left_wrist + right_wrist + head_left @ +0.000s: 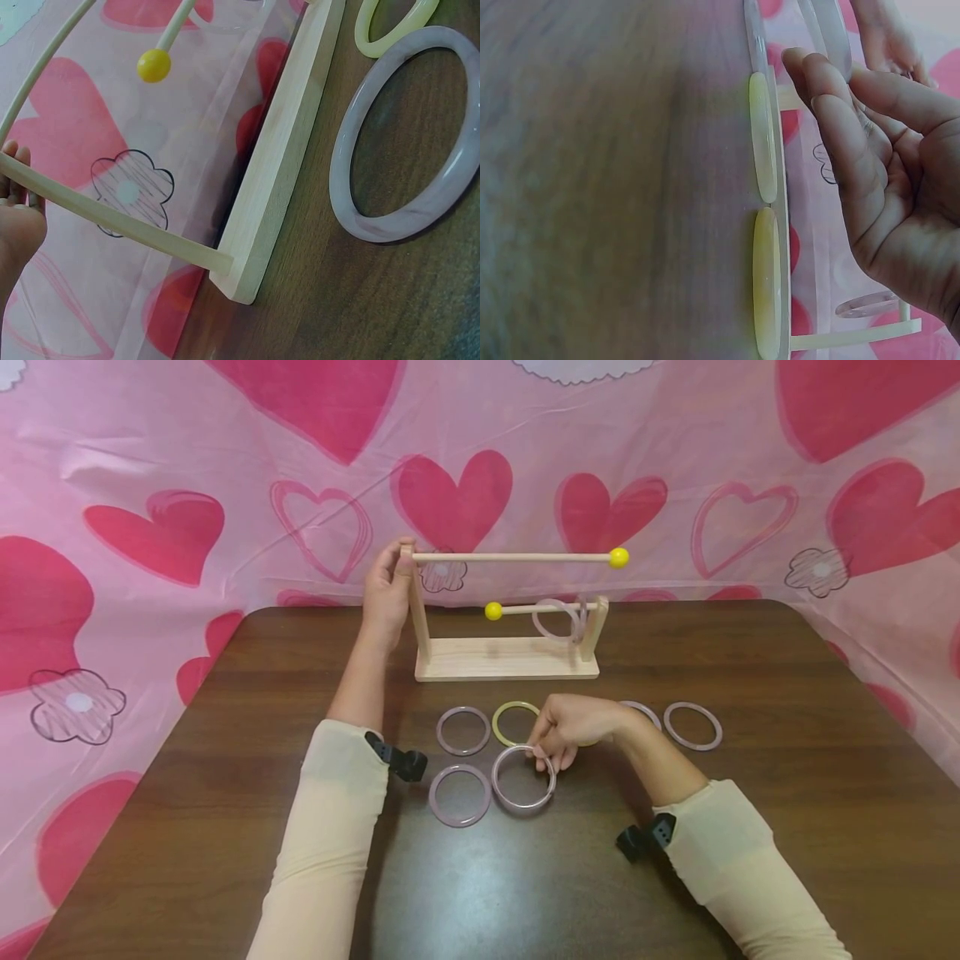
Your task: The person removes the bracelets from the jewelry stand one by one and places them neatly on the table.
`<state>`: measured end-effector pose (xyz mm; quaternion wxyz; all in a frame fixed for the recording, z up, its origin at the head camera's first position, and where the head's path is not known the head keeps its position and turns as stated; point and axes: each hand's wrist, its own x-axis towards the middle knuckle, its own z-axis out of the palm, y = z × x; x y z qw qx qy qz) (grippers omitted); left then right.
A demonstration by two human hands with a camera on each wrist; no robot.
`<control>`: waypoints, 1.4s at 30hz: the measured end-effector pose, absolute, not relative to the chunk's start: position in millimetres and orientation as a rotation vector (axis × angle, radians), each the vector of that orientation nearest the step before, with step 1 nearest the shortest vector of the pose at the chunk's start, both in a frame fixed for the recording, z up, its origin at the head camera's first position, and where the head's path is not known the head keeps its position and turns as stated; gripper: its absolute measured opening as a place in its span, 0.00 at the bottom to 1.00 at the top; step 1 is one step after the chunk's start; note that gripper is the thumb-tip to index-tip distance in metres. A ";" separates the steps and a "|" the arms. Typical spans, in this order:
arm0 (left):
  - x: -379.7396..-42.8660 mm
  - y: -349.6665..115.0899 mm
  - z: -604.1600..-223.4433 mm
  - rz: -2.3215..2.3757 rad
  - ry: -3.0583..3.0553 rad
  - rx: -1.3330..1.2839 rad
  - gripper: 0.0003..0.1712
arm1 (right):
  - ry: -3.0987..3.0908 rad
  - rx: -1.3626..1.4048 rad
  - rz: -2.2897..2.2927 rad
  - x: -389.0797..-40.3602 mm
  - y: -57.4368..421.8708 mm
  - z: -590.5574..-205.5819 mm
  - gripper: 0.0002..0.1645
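My left hand (386,595) grips the top of the tall left post of a wooden bangle stand (506,660), thumb in front and fingers behind. My right hand (581,724) pinches a translucent pale purple bangle (525,808) by its edge, tilted over the near part of the table; in the right wrist view this bangle (832,37) sits between thumb and fingertips. Purple bangles (580,625) hang on the stand's lower rod, close to the short right post. The upper rod (517,557), tipped with a yellow ball, carries nothing.
On the brown table (225,827) lie a lilac bangle (440,731), a yellow bangle (517,704) and a purple bangle (434,797). Another pale bangle (693,747) lies right; others are partly hidden behind my right hand and wrist. A pink heart-patterned sheet (457,410) hangs behind.
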<state>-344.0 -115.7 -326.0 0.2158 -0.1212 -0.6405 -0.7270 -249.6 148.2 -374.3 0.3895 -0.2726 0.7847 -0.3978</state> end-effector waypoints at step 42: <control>-343.0 -115.5 -326.1 -2.016 -1.774 -0.328 0.16 | 2.201 -0.706 -0.726 -243.6 141.5 -373.3 0.09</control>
